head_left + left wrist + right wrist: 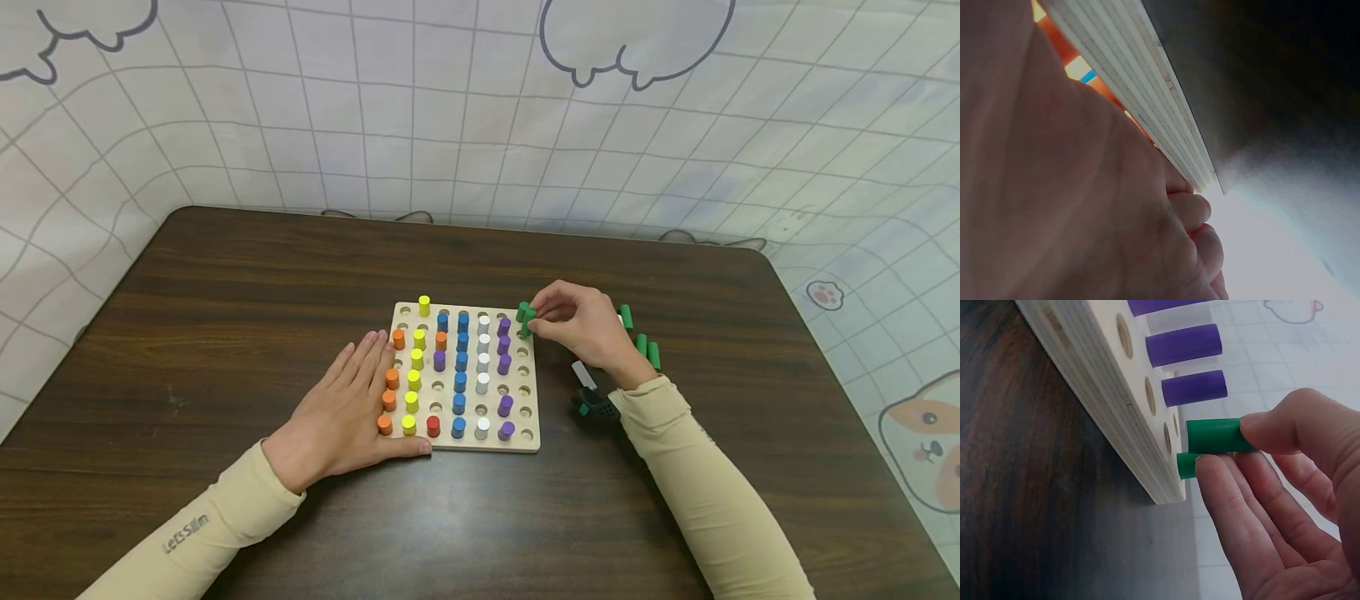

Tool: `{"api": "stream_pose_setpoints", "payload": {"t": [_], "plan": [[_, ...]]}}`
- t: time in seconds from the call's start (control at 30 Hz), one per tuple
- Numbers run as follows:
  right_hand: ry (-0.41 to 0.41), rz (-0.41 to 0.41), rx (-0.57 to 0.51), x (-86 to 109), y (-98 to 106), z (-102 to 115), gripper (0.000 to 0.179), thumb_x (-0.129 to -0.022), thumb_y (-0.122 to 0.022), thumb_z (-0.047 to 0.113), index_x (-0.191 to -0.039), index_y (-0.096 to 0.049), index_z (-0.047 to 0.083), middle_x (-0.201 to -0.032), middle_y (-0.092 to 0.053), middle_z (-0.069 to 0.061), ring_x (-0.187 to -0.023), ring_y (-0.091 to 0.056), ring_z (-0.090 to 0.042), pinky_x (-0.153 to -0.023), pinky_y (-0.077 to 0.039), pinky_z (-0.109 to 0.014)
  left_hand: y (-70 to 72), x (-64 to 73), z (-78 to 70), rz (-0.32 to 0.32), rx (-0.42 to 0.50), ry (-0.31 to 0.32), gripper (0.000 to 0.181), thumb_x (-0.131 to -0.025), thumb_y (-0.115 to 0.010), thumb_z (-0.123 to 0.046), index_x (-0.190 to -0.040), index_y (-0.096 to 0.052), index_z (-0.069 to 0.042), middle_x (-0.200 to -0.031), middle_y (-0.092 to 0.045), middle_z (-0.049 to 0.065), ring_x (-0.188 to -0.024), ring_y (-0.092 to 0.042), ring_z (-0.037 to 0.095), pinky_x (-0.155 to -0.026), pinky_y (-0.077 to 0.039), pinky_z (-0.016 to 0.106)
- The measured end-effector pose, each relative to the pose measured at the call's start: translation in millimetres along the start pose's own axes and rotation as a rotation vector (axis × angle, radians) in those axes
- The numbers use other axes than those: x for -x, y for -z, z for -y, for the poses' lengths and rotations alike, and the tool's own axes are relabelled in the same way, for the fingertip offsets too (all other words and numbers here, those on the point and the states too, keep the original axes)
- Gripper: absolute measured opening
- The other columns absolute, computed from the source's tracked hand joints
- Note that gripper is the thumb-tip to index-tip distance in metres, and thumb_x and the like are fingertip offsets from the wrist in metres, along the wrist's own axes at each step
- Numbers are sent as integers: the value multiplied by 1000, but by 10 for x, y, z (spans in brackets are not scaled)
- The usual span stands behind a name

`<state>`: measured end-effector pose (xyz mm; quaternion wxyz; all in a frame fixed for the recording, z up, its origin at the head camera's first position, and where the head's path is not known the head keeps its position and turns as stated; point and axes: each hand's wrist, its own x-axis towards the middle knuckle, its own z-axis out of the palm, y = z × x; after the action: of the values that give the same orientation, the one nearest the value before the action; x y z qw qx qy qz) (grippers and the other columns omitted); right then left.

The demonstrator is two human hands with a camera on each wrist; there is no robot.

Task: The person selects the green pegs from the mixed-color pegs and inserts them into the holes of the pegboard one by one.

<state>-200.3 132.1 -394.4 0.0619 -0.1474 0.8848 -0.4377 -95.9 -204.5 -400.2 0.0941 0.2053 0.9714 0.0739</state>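
A square wooden pegboard (531,443) holds columns of orange, yellow, blue, white and purple pegs, with a red peg (433,427) in the front row. Along its left edge my left hand (337,421) lies with straight fingers, thumb at the front edge; the left wrist view shows the palm beside the layered board edge. My right hand (588,329) pinches a green peg (1219,435) between thumb and fingers, over the far end of the rightmost column. Just behind it another green peg (1186,465) stands at the far right corner. Purple pegs (1194,389) stand in the neighbouring column.
Right of the board, several loose green pegs (654,357) and a white peg (583,375) lie on the dark wooden table (262,275). A black object (597,405) shows at my right wrist. Behind the table hangs a white grid-patterned cloth (420,108).
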Motion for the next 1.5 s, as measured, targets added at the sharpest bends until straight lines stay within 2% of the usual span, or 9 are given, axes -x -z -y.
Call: {"api": "stream_pose_setpoints", "payload": {"t": [0.8, 1.03, 1.3, 1.5], "plan": [[2, 25, 35, 6, -27, -10, 16, -92, -79, 20, -107, -73, 16, -103, -78, -5, -93, -76, -16, -80, -59, -33, -3, 1, 3, -14, -5, -7, 128, -81, -56, -88, -163, -20, 4, -173, -20, 23, -161, -21, 40, -133, -19, 57], [10, 13, 31, 25, 19, 21, 15, -91, -80, 21, -105, -74, 17, -102, -77, -4, -92, -76, -17, -81, -61, -35, -7, 10, -1, -15, 8, -5, 128, -81, -57, -87, -163, -20, 4, -173, -19, 22, -161, -21, 40, -133, -20, 56], [3, -29, 9, 44, 104, 74, 23, -92, -80, 21, -112, -72, 13, -109, -76, -6, -94, -74, -18, -87, -62, -32, -30, -1, -9, -1, 18, -1, 128, -81, -59, -85, -163, -18, 3, -174, -16, 21, -162, -18, 39, -133, -18, 56], [-5, -38, 16, 53, 190, 94, 23, -92, -79, 22, -113, -73, 14, -109, -76, -5, -96, -74, -18, -84, -62, -29, -25, -1, -5, -5, 16, 1, 128, -81, -59, -86, -163, -18, 4, -174, -16, 21, -162, -18, 39, -133, -17, 56]]}}
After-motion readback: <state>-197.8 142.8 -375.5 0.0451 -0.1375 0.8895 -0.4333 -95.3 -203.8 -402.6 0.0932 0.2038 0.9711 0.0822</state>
